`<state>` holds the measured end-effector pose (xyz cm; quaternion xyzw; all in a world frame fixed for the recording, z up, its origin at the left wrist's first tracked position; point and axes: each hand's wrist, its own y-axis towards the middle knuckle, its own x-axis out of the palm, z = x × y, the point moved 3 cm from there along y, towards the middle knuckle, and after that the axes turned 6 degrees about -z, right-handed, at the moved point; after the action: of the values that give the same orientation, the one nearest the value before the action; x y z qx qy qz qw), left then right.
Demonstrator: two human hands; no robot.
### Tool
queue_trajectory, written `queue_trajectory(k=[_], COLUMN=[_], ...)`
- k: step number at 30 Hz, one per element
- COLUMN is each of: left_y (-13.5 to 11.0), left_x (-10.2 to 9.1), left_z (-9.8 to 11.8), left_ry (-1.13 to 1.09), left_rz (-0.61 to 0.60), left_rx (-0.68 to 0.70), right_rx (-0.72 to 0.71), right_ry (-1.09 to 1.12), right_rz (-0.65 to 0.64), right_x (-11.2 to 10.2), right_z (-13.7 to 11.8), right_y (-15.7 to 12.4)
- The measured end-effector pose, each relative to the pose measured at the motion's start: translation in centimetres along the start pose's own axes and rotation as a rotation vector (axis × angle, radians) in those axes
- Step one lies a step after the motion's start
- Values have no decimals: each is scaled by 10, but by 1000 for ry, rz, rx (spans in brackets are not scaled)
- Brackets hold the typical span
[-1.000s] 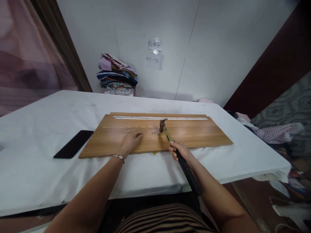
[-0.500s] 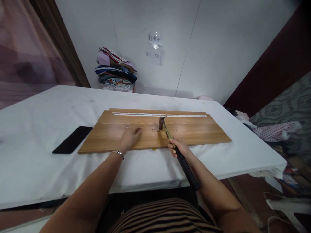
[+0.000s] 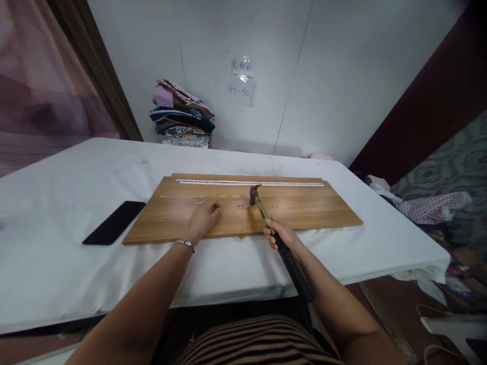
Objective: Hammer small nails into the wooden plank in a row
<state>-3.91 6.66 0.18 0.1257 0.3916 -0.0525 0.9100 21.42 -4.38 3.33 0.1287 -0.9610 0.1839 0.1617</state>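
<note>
A wooden board (image 3: 304, 210) lies across the white table (image 3: 57, 203). My right hand (image 3: 282, 234) is closed round the handle of a claw hammer (image 3: 266, 218); the hammer's head rests on the board beside a short row of small nails (image 3: 240, 207). My left hand (image 3: 203, 219) lies on the board to the left of those nails, fingers curled with the tips pinched together; what they hold, if anything, is too small to see. A loose nail (image 3: 200, 202) lies just beyond it. A white measuring strip (image 3: 247, 182) runs along the board's far edge.
A black phone (image 3: 114, 222) lies on the table left of the board. Folded fabrics (image 3: 182, 114) are stacked against the wall behind, under paper labels. Cloth and clutter fill the floor at the right, past the table's edge.
Both hands and the hammer keep their places on the board; only the view shifts slightly up and down.
</note>
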Motion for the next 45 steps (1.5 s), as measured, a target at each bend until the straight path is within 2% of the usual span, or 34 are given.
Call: queue_trajectory(k=[12, 25, 33, 45], left_y=[-1, -1, -5, -3], left_x=[-3, -4, -8, -7], left_z=[4, 7, 16, 12], left_ry=[35, 50, 36, 25], left_rz=[-11, -12, -29, -33], left_rx=[0, 7, -8, -14], right_rx=[-33, -1, 2, -6], right_ry=[-26, -12, -19, -11], right_rz=[-11, -3, 8, 7], right_x=[4, 3, 3, 5], right_z=[-3, -2, -2, -7], right_y=[-1, -1, 0, -2])
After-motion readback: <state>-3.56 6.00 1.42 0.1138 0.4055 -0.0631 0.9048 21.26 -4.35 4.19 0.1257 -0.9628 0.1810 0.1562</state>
